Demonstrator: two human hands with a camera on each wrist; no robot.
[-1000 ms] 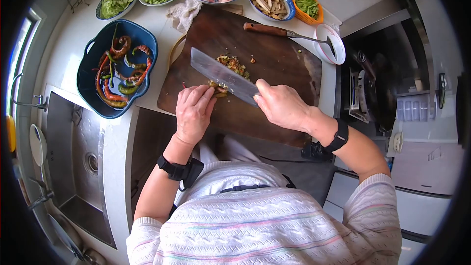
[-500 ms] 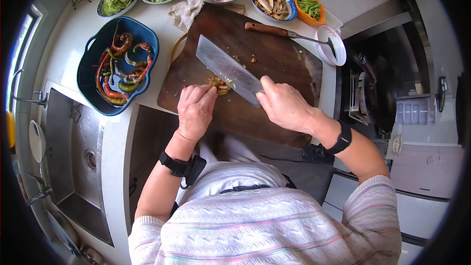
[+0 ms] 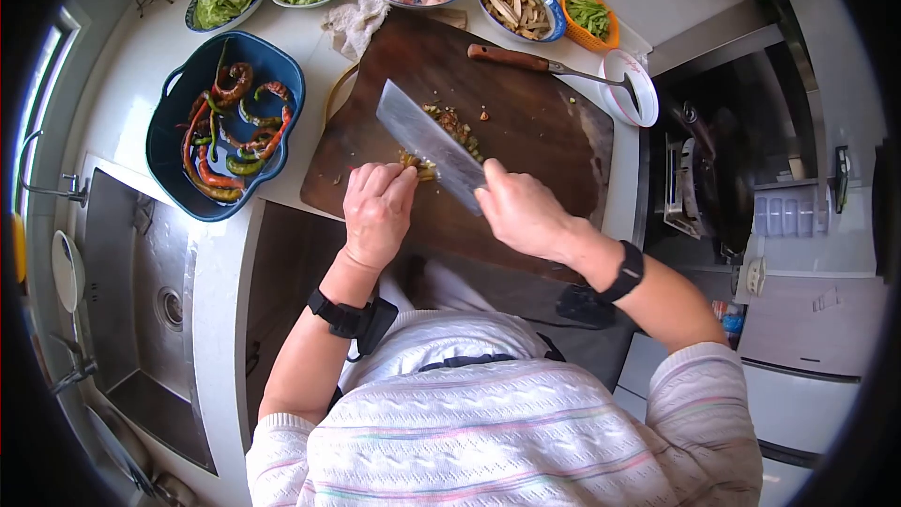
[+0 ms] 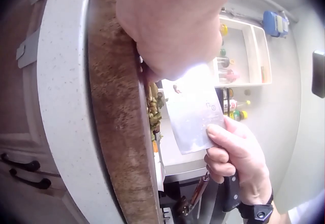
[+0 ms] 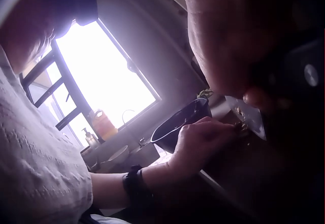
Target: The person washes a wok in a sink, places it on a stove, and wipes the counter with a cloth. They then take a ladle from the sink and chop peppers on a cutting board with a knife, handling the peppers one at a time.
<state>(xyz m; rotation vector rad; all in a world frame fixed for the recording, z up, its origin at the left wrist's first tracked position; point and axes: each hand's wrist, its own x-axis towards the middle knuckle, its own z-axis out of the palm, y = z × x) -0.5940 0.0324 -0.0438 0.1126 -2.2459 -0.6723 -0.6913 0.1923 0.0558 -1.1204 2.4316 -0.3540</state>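
The right hand (image 3: 527, 211) grips a cleaver (image 3: 427, 143) by its dark handle, which shows in the left wrist view below the blade (image 4: 193, 115). Curled fingers of the left hand (image 3: 378, 211) hold some chopped pepper (image 3: 419, 167) against the brown cutting board (image 3: 526, 117), just left of the blade. Beyond the cleaver lies a pile of chopped bits (image 3: 454, 128), partly covered by the blade. In the right wrist view the left hand (image 5: 200, 145) is beside the blade, and the food under its fingertips is dim.
A blue basin (image 3: 160, 145) of whole peppers stands left of the board. Plates of greens, meat and sliced food line the back, with an orange basket (image 3: 605, 38). A spatula (image 3: 511, 58) rests on the board's far side, its head over a white bowl (image 3: 619, 64). The sink (image 3: 141, 319) is left.
The right hand and cleaver have shifted slightly left and toward the body since half a second ago, uncovering more of the chopped pile. The left hand has barely moved.
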